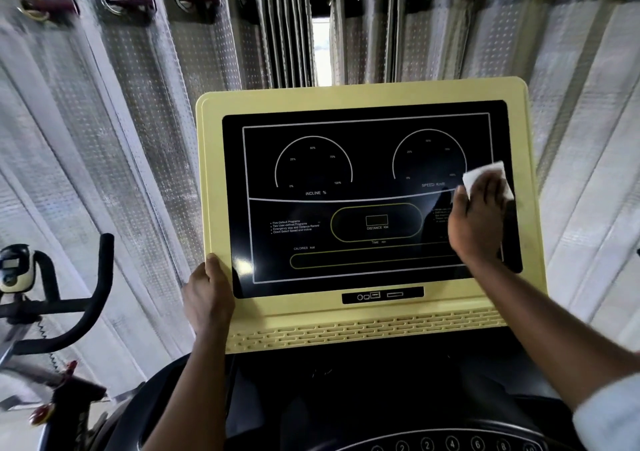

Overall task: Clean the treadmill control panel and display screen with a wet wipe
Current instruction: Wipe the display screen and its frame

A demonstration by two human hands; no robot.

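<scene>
Numbered buttons at bottom, cut off. L hand grips panel by its left edge, thumb in front. R hand presses wipe flat on screen, right side (by "SPEED Km/h"). Also legible: "INCLINE %", "DISTANCE KM", "CALORIES kcal". Small text under R hand hidden. Curtains behind.

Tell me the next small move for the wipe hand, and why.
Probably sweep the right hand and wet wipe leftward across the display screen: the wipe sits at the screen's right edge beside the speed dial, and the left hand grips the yellow frame.
</scene>
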